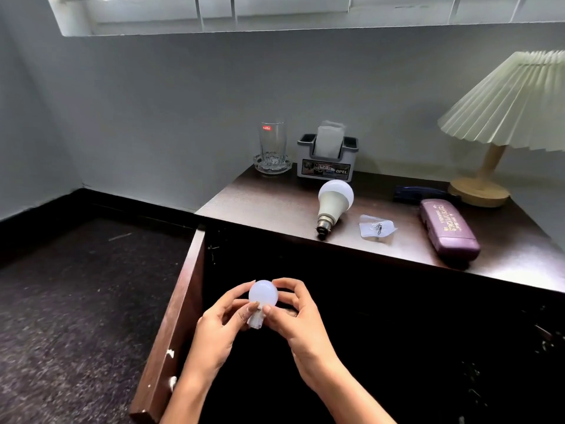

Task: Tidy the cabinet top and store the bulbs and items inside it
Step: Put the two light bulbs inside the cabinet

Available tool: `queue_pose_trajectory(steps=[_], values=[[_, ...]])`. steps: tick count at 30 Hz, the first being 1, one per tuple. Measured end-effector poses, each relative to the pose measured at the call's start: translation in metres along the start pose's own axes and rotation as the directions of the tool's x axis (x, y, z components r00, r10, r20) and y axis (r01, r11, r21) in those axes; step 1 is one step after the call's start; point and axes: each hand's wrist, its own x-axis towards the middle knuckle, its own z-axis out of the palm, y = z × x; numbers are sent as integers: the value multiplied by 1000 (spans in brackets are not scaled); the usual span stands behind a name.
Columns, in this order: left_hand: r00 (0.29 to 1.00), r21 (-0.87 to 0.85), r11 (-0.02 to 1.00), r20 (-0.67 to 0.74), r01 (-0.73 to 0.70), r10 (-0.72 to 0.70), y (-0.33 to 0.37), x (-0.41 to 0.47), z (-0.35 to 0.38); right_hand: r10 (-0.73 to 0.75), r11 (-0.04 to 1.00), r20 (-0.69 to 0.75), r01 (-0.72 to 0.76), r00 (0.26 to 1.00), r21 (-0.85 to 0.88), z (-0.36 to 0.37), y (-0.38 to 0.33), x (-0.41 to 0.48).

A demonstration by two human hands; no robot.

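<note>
A small white bulb (263, 293) is held dome up between both hands, in front of the dark open cabinet interior (382, 332). My left hand (220, 325) pinches its left side and base. My right hand (299, 313) grips its right side. A larger white bulb (334, 200) lies on its side on the dark brown cabinet top (269, 200), metal cap toward me. Near it lie a small clear packet with screws (376, 227) and a purple spectacle case (448, 231).
The cabinet door (171, 325) stands open to the left. At the back of the top are a drinking glass in a glass ashtray (272, 151), a grey tissue holder (327, 157), a dark blue object (419, 192) and a pleated table lamp (501, 123). Dark floor lies at left.
</note>
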Motion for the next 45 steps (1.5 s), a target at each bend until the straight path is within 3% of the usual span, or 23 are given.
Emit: queue_pose_trajectory(steps=[7,12,16,21,27,37,45], values=[[999,41,999,-40,10,-8,-14,33,27,-87,990,-122,72,989,-125,-17,13,24],[999,67,998,-45,6,-3,-30,69,45,-71,997,-164,69,984,-16,-27,29,64],[998,-1,999,-42,47,-47,-40,94,57,-125,992,-215,117,969,-47,-36,42,91],[998,141,990,-53,25,-17,-53,113,60,-134,990,-191,120,972,-80,-43,55,107],[997,182,982,-46,-48,57,-63,112,70,-139,966,-238,78,961,-247,-44,67,116],[989,462,880,-34,-114,146,-73,132,78,-122,925,-322,-10,939,-380,-49,77,132],[983,529,839,-38,-132,178,-77,141,82,-66,919,-343,-77,937,-387,-53,77,141]])
